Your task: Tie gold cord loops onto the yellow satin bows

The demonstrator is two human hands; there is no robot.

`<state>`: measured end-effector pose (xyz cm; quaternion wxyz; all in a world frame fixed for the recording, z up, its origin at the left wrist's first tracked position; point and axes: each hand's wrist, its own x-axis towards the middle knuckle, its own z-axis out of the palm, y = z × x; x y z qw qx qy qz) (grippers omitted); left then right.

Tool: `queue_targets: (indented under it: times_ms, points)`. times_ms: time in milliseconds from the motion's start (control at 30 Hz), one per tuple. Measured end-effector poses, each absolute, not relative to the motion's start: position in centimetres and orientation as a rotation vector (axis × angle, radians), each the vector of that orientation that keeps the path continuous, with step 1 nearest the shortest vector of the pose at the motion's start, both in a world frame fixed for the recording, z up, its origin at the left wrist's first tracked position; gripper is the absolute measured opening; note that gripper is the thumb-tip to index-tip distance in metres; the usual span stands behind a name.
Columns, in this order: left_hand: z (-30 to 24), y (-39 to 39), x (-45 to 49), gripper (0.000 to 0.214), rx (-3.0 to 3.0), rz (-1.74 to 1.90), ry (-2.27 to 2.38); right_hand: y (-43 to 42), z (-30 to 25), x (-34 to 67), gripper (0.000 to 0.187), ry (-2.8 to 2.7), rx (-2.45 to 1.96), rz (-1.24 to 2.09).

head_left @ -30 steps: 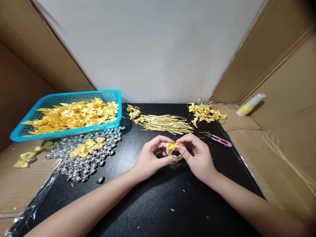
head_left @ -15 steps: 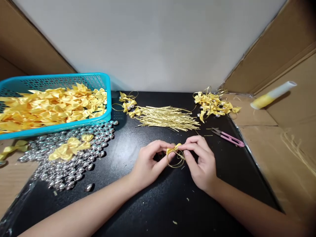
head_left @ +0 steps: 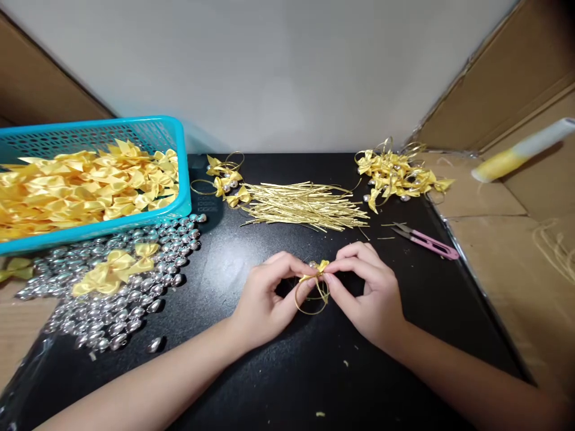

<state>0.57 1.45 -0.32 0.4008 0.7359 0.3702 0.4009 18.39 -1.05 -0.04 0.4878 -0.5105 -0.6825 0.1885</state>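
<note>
Between my two hands is a yellow ribbon bow (head_left: 323,266) with a gold cord loop (head_left: 311,312) hanging below it. My left hand (head_left: 272,290) is closed, thumb and finger pinching the bow's left side. On the other side, the thumb and forefinger of my right hand (head_left: 369,293) pinch the bow's right end. A silver bead shows just above the bow, partly hidden by the fingers. Beyond my hands lies a bundle of gold cords (head_left: 305,206).
A blue basket (head_left: 183,173) of yellow bows stands at left, with silver beads (head_left: 117,317) and loose bows (head_left: 112,272) before it. Finished-looking bow loops (head_left: 224,182) lie behind, with more (head_left: 398,176) at right. Pink thread snips (head_left: 431,242) and a yellow-white tube (head_left: 516,155) are right.
The bow has turned in my fingers, so a silver bead shows above it and the cord loop hangs lower. My right fingers have closed on the bow's end. The view has shifted slightly.
</note>
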Motion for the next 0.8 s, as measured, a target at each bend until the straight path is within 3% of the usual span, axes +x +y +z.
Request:
queue_targets:
  times_ms: [800]
  points:
    - [0.14,1.38,0.74,0.005,1.561,0.929,0.863,-1.86,-0.55,17.96,0.010,-1.785,-1.364,0.419]
